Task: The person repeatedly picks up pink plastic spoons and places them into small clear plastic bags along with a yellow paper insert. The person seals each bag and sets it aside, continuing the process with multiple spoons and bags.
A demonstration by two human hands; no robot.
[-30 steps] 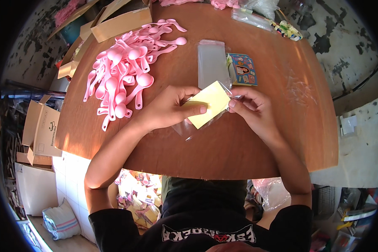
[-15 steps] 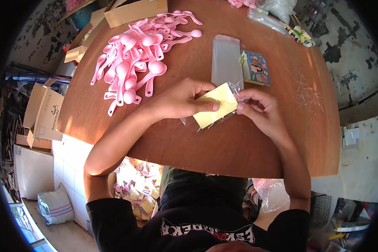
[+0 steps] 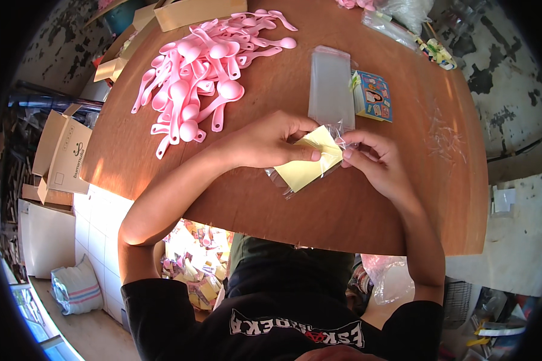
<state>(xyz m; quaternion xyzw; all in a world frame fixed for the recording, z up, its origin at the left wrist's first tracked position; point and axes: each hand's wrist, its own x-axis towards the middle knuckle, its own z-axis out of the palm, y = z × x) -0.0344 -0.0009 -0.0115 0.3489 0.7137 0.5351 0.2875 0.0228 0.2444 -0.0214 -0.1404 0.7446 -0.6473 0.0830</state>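
Note:
Between my hands, over the near part of the table, is a yellow card [image 3: 300, 172] with a clear plastic bag [image 3: 336, 133] about it. Shiny film shows along the card's edges and bunches at its right corner. My left hand [image 3: 275, 144] grips card and bag from the left, thumb on top, fingers curled underneath and partly hidden. Thumb and fingertips of my right hand [image 3: 374, 157] pinch the crumpled film at the right corner. Just beyond lie a stack of clear plastic bags [image 3: 331, 84] and a stack of blue printed cards [image 3: 377, 96].
A heap of pink plastic spoons [image 3: 189, 84] covers the table's far left, near an open cardboard box [image 3: 201, 13]. Thin clear strips [image 3: 445, 141] lie on the right of the wooden table [image 3: 271, 216]. Below its near edge is a pile of packed pieces [image 3: 195, 259].
The yellow card has tilted a little and moved slightly down between my hands, and more film shows past its lower left edge. Both hands keep their hold. The view has shifted slightly.

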